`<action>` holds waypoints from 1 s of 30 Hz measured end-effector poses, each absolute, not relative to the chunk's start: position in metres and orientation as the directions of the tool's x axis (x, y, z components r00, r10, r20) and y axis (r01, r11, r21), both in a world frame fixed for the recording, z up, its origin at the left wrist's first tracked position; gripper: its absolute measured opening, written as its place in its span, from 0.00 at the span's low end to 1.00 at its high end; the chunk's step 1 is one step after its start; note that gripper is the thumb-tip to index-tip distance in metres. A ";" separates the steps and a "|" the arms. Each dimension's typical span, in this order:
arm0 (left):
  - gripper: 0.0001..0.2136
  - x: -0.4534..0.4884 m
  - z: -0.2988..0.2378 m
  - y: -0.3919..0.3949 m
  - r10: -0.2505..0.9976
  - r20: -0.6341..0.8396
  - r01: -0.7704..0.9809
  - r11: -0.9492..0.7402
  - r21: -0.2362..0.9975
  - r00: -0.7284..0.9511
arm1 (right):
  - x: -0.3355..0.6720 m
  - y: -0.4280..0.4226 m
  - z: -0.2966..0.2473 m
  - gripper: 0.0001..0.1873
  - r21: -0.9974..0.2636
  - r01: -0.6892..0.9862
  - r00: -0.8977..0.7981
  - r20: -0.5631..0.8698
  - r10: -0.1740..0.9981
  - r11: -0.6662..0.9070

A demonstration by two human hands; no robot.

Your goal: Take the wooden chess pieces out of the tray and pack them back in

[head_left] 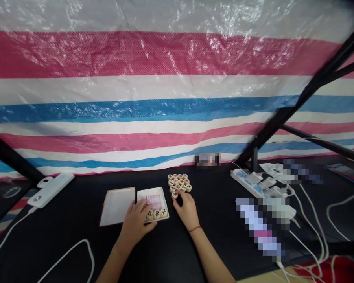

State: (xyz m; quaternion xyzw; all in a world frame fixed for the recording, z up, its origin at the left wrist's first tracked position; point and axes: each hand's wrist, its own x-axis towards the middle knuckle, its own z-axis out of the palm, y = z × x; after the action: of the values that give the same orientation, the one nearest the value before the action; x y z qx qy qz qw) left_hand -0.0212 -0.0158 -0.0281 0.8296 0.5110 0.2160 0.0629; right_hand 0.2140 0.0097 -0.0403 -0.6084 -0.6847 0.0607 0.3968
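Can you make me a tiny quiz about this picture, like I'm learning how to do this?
1. Which hand touches the white tray? A: left hand. B: right hand.
2. True or false: the white power strip lies to the right of the tray.
3. Fill in the gap: the round Chinese chess pieces lie on a ____ table.

Key: 1. A; 2. True; 3. black

Black table (61,220) | xiangqi pieces (178,182) | white box halves (117,206) | power strip (253,182) | power bank (50,190)
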 end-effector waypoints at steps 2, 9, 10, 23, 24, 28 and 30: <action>0.21 -0.020 -0.028 -0.016 0.872 0.304 0.818 -0.474 0.324 0.384 | 0.214 0.011 -0.043 0.10 -0.564 0.787 0.057 0.472 0.880 0.252; 0.23 -0.023 -0.025 -0.015 0.872 0.271 0.819 -0.481 0.312 0.408 | 0.211 0.004 -0.028 0.12 -0.532 0.797 0.036 0.514 0.857 0.286; 0.24 -0.024 -0.024 -0.015 0.866 0.271 0.810 -0.492 0.318 0.420 | 0.208 0.000 -0.022 0.11 -0.518 0.799 0.015 0.527 0.850 0.307; 0.10 -0.020 0.003 -0.023 0.873 0.289 0.850 -0.464 0.249 0.392 | 0.180 -0.031 -0.011 0.27 -0.467 0.796 -0.289 0.266 0.920 0.385; 0.11 -0.020 0.005 -0.023 0.875 0.279 0.847 -0.466 0.257 0.397 | 0.180 -0.031 -0.012 0.26 -0.463 0.799 -0.291 0.259 0.921 0.383; 0.10 -0.019 0.010 -0.024 0.884 0.242 0.833 -0.461 0.306 0.400 | 0.180 -0.030 -0.013 0.21 -0.455 0.805 -0.291 0.258 0.921 0.382; 0.10 -0.019 0.013 -0.025 0.891 0.221 0.827 -0.451 0.335 0.397 | 0.180 -0.029 -0.013 0.21 -0.455 0.806 -0.289 0.257 0.922 0.379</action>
State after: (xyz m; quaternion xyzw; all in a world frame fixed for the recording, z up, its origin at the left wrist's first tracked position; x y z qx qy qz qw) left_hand -0.0190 -0.0245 0.0126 0.8313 0.5167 0.1862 0.0860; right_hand 0.1799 -0.0292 -0.0133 -0.5442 -0.7938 0.1197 0.2437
